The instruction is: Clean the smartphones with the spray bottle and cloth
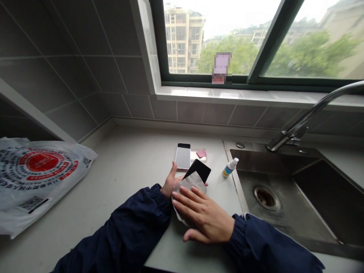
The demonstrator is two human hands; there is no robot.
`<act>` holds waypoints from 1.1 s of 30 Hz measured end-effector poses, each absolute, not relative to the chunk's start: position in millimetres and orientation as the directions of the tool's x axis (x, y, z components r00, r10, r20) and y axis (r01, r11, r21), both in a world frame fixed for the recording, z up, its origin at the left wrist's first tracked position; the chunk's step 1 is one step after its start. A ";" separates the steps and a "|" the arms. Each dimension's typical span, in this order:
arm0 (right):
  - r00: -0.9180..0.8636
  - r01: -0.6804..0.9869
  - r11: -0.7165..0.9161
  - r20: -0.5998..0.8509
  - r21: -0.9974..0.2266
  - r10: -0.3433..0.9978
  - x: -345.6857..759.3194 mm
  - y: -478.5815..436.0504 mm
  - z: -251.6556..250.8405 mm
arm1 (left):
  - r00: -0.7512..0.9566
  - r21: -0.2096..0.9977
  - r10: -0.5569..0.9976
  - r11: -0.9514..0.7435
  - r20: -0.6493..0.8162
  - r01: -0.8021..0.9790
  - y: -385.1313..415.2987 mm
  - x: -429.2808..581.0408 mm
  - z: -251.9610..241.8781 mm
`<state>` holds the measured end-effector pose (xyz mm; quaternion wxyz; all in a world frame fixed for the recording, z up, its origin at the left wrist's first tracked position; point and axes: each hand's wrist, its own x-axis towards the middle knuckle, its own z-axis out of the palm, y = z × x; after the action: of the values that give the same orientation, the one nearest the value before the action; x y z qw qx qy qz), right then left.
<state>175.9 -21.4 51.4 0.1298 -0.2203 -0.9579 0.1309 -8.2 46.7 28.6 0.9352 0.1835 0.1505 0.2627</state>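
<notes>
- Here, a person's left hand [170, 182], at lower centre of the frame, grasped a black smartphone [200, 169] from beneath, thumb raised along one edge and fingertips [206, 184] showing just past a grey cleaning cloth [189, 184].
- The right hand [202, 216] lay over the cloth, fingers spread and slightly curved, pressing it against the lower part of the phone; the grip was closed on the cloth, not released.
- The phone was tilted, its upper end bare and its lower part covered by the cloth, and it was held just above a pale stone countertop [127, 189].
- Navy sleeves [127, 227] with ribbed cuffs ran in from the bottom edge of the frame.
- Just beyond the hands, at centre, a second smartphone [182, 156] lay flat with a silver face and a black band at its top end.
- Beside it sat a clear plastic tray [198, 154] holding a pink square [201, 153].
- To the right, a small spray bottle [229, 168] with a white cap and blue-and-yellow label lay tilted near the edge of a stainless steel sink [284, 197].
- A curved chrome faucet [313, 110] rose at right, beneath a green-framed window [222, 38].
- At far left, a white plastic bag [36, 178] with a round red print lay on the counter.
</notes>
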 end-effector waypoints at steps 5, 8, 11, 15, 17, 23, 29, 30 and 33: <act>-0.849 0.428 0.865 0.212 -0.264 0.484 178.5 -12.7 50.3 | 0.815 0.360 0.554 0.805 -0.172 -0.472 43.9 -5.3 29.4; -0.828 0.471 0.855 0.228 -0.214 0.513 181.0 -3.6 48.8 | 0.728 0.343 0.646 0.754 -0.229 -0.560 41.4 -1.4 28.5; -0.790 0.521 0.836 0.274 -0.172 0.548 186.3 7.5 46.7 | 0.682 0.358 0.704 0.700 -0.199 -0.618 40.3 2.8 27.5; -0.741 0.586 0.797 0.302 -0.144 0.600 194.8 22.9 45.2 | 0.791 0.396 0.607 0.747 -0.080 -0.534 42.5 1.5 26.1; -0.710 0.626 0.767 0.303 -0.141 0.635 197.7 29.7 44.5 | 0.830 0.439 0.550 0.771 -0.093 -0.462 44.8 -1.9 24.2; -0.631 0.705 0.692 0.308 -0.154 0.712 191.7 34.7 38.3 | 0.824 0.494 0.539 0.771 -0.173 -0.401 46.3 -0.9 20.3; -0.697 0.629 0.755 0.296 -0.185 0.653 169.5 8.5 36.9 | 0.640 0.440 0.742 0.652 -0.200 -0.618 37.6 8.8 28.2; -0.716 0.610 0.769 0.283 -0.190 0.638 166.1 2.9 37.6 | 0.651 0.426 0.725 0.674 -0.226 -0.603 37.0 8.1 29.2; -0.757 0.568 0.797 0.248 -0.205 0.604 158.6 -11.9 39.7 | 0.707 0.400 0.656 0.742 -0.264 -0.539 38.0 4.4 31.4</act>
<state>158.6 -11.9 39.7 0.1523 -0.3133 -0.9355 0.0586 4.4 38.0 31.4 0.9120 0.1480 0.1978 0.3276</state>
